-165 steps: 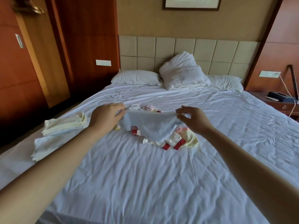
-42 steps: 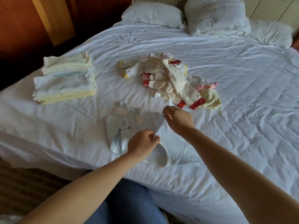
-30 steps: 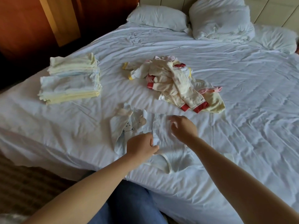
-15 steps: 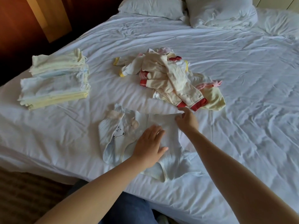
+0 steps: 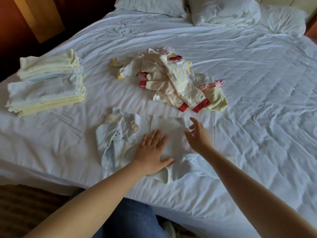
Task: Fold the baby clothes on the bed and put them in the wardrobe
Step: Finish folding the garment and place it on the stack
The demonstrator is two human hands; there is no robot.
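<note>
Now the left grip (image 5: 153, 150) lies flat on the pale baby garment (image 5: 169, 133), palm down and fingers straight, with the thumb pointing toward three o'clock. It presses the cloth onto the bed (image 5: 260, 103) and curls round nothing. The right grip (image 5: 197, 136) sits just beside it at two o'clock, its fingers loosely spread and a little bent over the garment's upper right corner. It holds nothing. Whether its fingertips touch the cloth is hard to say, as the pale fabric blurs there.

The garment is spread out near the bed's near edge, at six o'clock on the mattress. Its left part, at nine o'clock from the left grip, is bunched and shows a small bear print (image 5: 118, 136). A cream-trimmed opening (image 5: 165, 176) lies at five o'clock from that grip.

At twelve o'clock from the garment is a loose pile of unfolded baby clothes (image 5: 171, 83), cream with red and yellow cuffs, and the red cuffs come near the garment's upper edge. At ten o'clock, well apart by the bed's left side, stands a stack of folded clothes (image 5: 48, 83). White pillows (image 5: 223, 11) lie at the head. A leg in blue jeans (image 5: 132, 219) shows at six o'clock, against the mattress edge.
</note>
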